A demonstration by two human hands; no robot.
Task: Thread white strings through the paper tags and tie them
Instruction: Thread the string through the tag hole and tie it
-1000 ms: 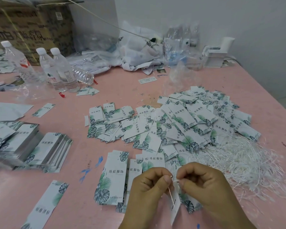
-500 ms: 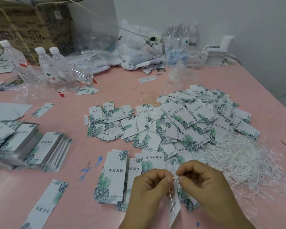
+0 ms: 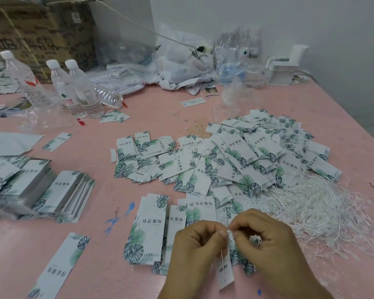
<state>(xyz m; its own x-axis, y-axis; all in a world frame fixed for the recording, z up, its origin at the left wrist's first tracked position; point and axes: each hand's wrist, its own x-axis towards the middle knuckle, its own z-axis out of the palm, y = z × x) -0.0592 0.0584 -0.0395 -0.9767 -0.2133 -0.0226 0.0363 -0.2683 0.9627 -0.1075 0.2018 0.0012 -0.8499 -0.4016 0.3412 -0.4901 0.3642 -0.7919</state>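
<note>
We hold one tag low at the near edge of the table. Our left hand and right hand both pinch its top, fingertips close together, with a thin string hanging down. The tag looks light and bendy, so we should grip by the hole. The string looks soft and slippery. More strings lie just to the right.

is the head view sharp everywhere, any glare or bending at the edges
Head view: soft, even light, no hard glare; the hands, left hand and right hand, are fairly sharp; the bottles and bags behind look smeared; wide-angle bending curves the table edge.
</note>
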